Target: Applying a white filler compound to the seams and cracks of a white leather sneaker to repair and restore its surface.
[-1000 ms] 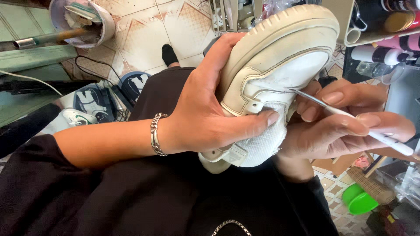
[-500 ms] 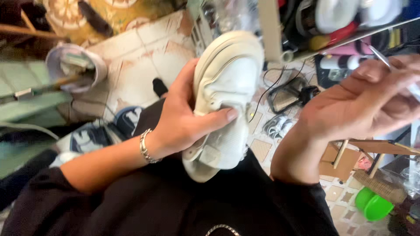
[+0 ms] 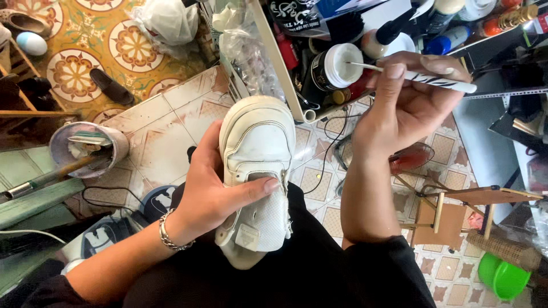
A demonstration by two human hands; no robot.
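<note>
Centrally, a white shoe (image 3: 256,171) lies toe-up over the person's dark-clothed lap and serves as the landmark for everything else.

Far left of the shoe, a grey bucket (image 3: 57,149) stands on the tiled floor with a wooden-handled tool (image 3: 54,174) leaning out of it. Above and left of the shoe, a dark slipper (image 3: 111,86) lies on the patterned yellow floor, and a crumpled white plastic bag (image 3: 165,21) sits higher up.

Directly left of the shoe, the left hand (image 3: 214,197) is closed around its side: the thumb presses across the grey tongue panel, the fingers wrap behind the shoe out of sight. A silver bracelet (image 3: 168,232) circles that wrist, below and left of the shoe.

Above and right of the shoe, an open jar (image 3: 337,65) with white contents stands in a crowded tray of bottles. The right hand (image 3: 408,105), well apart from the shoe on its upper right, is curled shut on a thin white brush (image 3: 425,80), pinched between thumb and fingers; the brush tip reaches the white contents of the jar.

Right of the shoe, on the floor beneath that forearm, a red-rimmed round object (image 3: 414,157) is partly hidden. Further right stands a small wooden frame (image 3: 456,211), and at the lower right a green cup (image 3: 502,276) rests on the tiles.
</note>
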